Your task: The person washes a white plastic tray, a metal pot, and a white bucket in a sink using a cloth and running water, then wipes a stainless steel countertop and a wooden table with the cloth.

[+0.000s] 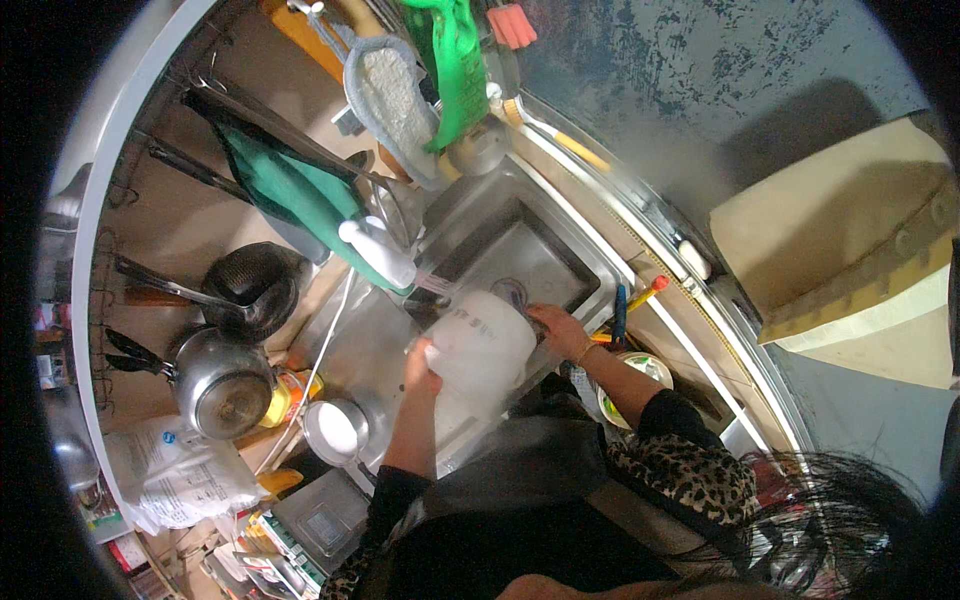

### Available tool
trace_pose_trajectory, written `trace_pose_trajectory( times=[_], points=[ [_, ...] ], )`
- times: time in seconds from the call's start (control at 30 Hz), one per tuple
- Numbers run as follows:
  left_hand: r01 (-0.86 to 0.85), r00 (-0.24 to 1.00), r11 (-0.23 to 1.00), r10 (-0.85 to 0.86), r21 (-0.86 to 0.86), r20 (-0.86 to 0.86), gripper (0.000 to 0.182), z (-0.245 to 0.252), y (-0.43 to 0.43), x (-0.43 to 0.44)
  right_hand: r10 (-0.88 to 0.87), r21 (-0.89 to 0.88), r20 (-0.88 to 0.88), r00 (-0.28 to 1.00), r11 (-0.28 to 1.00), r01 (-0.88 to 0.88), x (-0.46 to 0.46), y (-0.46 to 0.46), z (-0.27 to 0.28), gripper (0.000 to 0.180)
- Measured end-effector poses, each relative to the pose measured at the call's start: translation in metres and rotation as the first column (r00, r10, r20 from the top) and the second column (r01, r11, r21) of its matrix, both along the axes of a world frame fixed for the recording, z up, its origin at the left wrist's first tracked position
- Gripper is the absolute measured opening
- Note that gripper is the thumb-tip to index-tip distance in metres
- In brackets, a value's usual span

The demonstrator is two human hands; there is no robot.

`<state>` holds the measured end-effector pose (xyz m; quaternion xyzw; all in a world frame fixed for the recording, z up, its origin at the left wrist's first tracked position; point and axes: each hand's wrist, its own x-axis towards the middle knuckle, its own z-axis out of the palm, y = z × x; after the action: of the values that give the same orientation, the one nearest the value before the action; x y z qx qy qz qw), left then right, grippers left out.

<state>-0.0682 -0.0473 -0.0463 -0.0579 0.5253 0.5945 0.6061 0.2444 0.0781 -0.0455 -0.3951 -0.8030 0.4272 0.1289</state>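
Note:
My left hand (424, 367) grips the near left side of a translucent white plastic tub (480, 345) that bears faded writing. My right hand (559, 330) is at the tub's right end; its fingertips are partly hidden there. The tub lies tilted over the near edge of a stainless steel sink (547, 255). From a white faucet nozzle (382, 251), a stream of water (433, 283) falls close to the tub's far left side. Whether it goes inside the tub I cannot tell. A dark round drain piece (510, 289) shows just beyond the tub.
A small saucepan (337, 431) holding something white stands left on the steel drainboard (367, 360). Beyond it are a metal pot (221, 382), a white plastic sack (180, 476) and hanging utensils. A yellow-handled brush (577, 146) lies along the window ledge. A bucket (637, 371) sits beneath my right forearm.

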Motion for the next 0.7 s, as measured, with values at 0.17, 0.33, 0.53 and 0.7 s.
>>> trace_pose_trajectory(
  times=[0.17, 0.33, 0.53, 0.7],
  points=[
    [0.0, 0.98, 0.997, -0.015, -0.071, -0.2, 0.021, 0.029, 0.002, 0.025, 0.009, 0.158, -0.447, 0.895, 0.985, 0.069, -0.085, 0.006, 0.032, 0.053],
    [-0.144, 0.976, 0.988, 0.135, -0.046, -0.172, 0.041, 0.029, 0.009, 0.04, 0.287, 0.103, -0.142, 0.947, 0.956, -0.275, -0.18, -0.017, 0.048, 0.038],
    [-0.265, 0.963, 0.962, 0.26, -0.074, -0.069, 0.041, -0.009, -0.016, 0.005, 0.429, 0.274, -0.311, 0.848, 0.895, -0.352, -0.119, -0.049, 0.057, 0.036],
    [-0.25, 0.966, 0.968, 0.25, -0.007, 0.074, 0.041, -0.031, -0.025, -0.047, 0.555, 0.286, -0.1, 0.826, 0.811, -0.511, -0.06, -0.05, 0.044, 0.045]
  ],
)
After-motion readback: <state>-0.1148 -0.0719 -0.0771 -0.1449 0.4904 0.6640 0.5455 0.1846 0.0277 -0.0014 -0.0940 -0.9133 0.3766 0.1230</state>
